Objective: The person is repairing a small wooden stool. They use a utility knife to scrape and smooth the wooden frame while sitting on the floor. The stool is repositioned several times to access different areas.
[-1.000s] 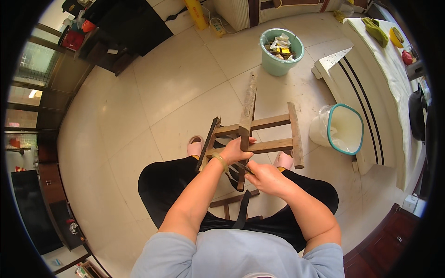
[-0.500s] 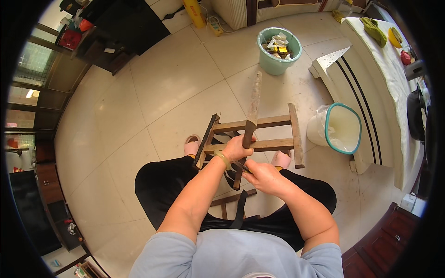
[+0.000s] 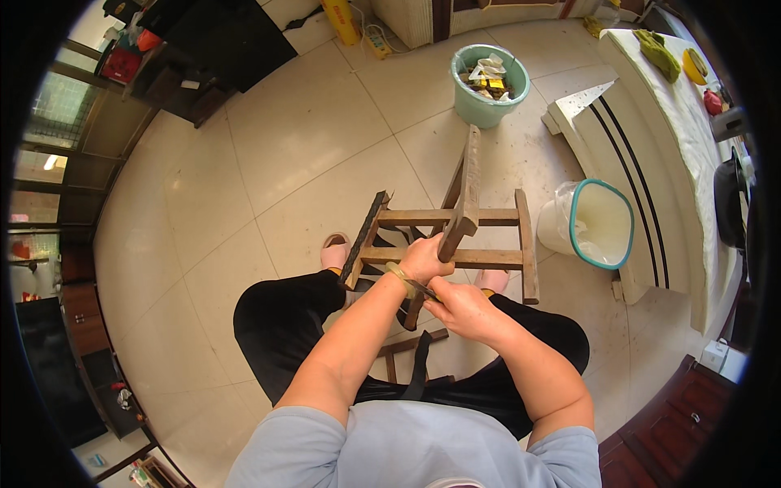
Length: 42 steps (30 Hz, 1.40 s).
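Observation:
Between my knees is a wooden folding-stool frame [image 3: 488, 259] with dark straps hanging from it. My left hand [image 3: 425, 259], with a pale bangle at the wrist, is closed around a worn wooden bar [image 3: 467, 195] of that frame. This bar rises past the crossbars, tilted away from me. Just below, my right hand [image 3: 462, 311] is closed on a slim hand tool [image 3: 425, 290], whose narrow tip points toward the left wrist. The fingers cover most of the tool, so its exact kind is unclear. A loose black strap [image 3: 421, 358] hangs near my lap.
Beyond the frame stands a green bucket [image 3: 485, 110] filled with rubbish. A white bin with a teal rim [image 3: 576, 236] is at the right, beside a white-covered table [image 3: 643, 89]. Dark cabinets [image 3: 675, 431] stand at the lower right, and my feet flank the frame.
The wooden frame has turned, so its upright bar now leans further right and shows a second bar beside it. My left hand has shifted slightly right with it.

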{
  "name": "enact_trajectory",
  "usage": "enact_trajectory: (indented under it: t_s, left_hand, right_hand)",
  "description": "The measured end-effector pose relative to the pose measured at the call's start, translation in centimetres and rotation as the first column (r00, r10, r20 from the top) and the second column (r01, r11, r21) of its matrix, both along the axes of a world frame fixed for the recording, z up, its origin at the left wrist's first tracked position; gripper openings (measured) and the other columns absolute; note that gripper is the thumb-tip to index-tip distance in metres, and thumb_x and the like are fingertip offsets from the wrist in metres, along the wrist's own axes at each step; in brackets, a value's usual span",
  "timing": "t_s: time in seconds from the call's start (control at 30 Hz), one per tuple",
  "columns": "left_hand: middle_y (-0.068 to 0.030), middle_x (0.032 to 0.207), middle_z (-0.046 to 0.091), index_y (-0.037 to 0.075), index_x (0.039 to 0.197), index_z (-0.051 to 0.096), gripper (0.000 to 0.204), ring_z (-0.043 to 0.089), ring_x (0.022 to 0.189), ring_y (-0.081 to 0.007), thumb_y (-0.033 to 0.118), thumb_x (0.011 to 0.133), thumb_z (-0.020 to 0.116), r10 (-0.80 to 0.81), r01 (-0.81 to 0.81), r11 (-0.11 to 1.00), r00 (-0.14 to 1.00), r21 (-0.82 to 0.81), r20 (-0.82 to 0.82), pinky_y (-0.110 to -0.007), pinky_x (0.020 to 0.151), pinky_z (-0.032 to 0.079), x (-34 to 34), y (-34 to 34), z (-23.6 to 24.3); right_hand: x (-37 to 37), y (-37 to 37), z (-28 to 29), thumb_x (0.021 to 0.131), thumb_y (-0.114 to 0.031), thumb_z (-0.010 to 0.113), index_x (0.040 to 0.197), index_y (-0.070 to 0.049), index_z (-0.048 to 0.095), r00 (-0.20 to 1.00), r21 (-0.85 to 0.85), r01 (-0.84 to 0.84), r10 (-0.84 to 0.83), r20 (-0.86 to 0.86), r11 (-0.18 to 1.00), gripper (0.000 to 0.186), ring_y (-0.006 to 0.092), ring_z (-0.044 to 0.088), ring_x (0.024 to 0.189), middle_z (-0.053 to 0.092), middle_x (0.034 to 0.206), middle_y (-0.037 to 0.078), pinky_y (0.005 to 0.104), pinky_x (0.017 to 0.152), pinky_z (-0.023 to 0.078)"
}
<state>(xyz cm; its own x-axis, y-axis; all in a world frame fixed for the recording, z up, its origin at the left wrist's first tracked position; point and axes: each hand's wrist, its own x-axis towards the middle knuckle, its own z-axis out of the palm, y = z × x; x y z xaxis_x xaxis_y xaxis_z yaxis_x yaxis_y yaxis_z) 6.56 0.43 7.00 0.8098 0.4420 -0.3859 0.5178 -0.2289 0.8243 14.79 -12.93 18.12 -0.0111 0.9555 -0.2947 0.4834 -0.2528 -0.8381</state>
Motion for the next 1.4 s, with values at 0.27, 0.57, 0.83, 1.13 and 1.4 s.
enact_trajectory:
  t_s: [0.27, 0.57, 0.83, 1.13, 1.4]
  left_hand:
    - [-0.0126, 0.081, 0.066, 0.006, 0.097, 0.059, 0.034, 0.064, 0.078, -0.0298, 0.022, 0.068, 0.069, -0.034, 0.034, 0.999, 0.999, 0.008, -0.003, -0.038, 0.073, 0.049, 0.1, 0.1, 0.6]
    - [-0.0118, 0.090, 0.066, 0.003, 0.101, 0.061, 0.034, 0.064, 0.085, -0.0229, 0.017, 0.071, 0.070, 0.013, -0.011, 0.996, 1.000, -0.088, 0.016, -0.036, 0.076, 0.050, 0.0, 0.8, 0.1]
    - [-0.0092, 0.094, 0.066, 0.001, 0.100, 0.063, 0.033, 0.062, 0.089, -0.0184, 0.016, 0.071, 0.068, 0.045, -0.043, 0.989, 0.999, -0.142, 0.010, -0.032, 0.081, 0.050, 0.1, 1.3, 0.1]
    - [-0.0094, 0.092, 0.066, 0.004, 0.098, 0.064, 0.031, 0.062, 0.086, -0.0213, 0.018, 0.070, 0.070, 0.085, -0.079, 0.992, 0.995, -0.102, 0.057, -0.033, 0.080, 0.050, -0.3, 2.7, -0.7]
    - [-0.0062, 0.096, 0.065, 0.000, 0.097, 0.063, 0.031, 0.058, 0.089, -0.0155, 0.016, 0.072, 0.069, 0.155, -0.140, 0.962, 0.987, -0.234, 0.049, -0.031, 0.081, 0.047, -0.4, 4.1, 0.3]
  right_hand:
    - [-0.1, 0.1, -0.2, 0.090, -0.019, 0.059, 0.091, -0.001, 0.048, 1.000, 0.005, 0.007, -0.007, -0.006, 1.000, 0.022, 0.0452, 0.059, 0.079, 0.062, 0.080, 0.022, 0.0533, 0.067, 0.045]
    - [-0.2, 0.1, -0.7, 0.091, -0.021, 0.058, 0.090, -0.002, 0.047, 0.999, 0.030, 0.046, -0.045, -0.030, 0.998, 0.022, 0.0444, 0.059, 0.074, 0.060, 0.075, 0.021, 0.0523, 0.064, 0.044]
    - [0.1, -0.1, -0.4, 0.091, -0.021, 0.059, 0.090, -0.002, 0.046, 0.998, 0.011, 0.047, -0.047, -0.031, 0.999, 0.023, 0.0442, 0.059, 0.075, 0.060, 0.075, 0.021, 0.0516, 0.065, 0.045]
    - [0.2, -0.1, -0.3, 0.091, -0.022, 0.058, 0.088, -0.002, 0.044, 1.000, -0.015, -0.001, 0.001, 0.021, 1.000, 0.024, 0.0433, 0.059, 0.075, 0.060, 0.074, 0.020, 0.0506, 0.066, 0.046]
    - [0.4, -0.4, -0.6, 0.090, -0.021, 0.058, 0.090, 0.000, 0.045, 0.995, -0.044, -0.079, 0.081, 0.053, 0.996, 0.025, 0.0455, 0.059, 0.075, 0.060, 0.073, 0.023, 0.0525, 0.064, 0.045]
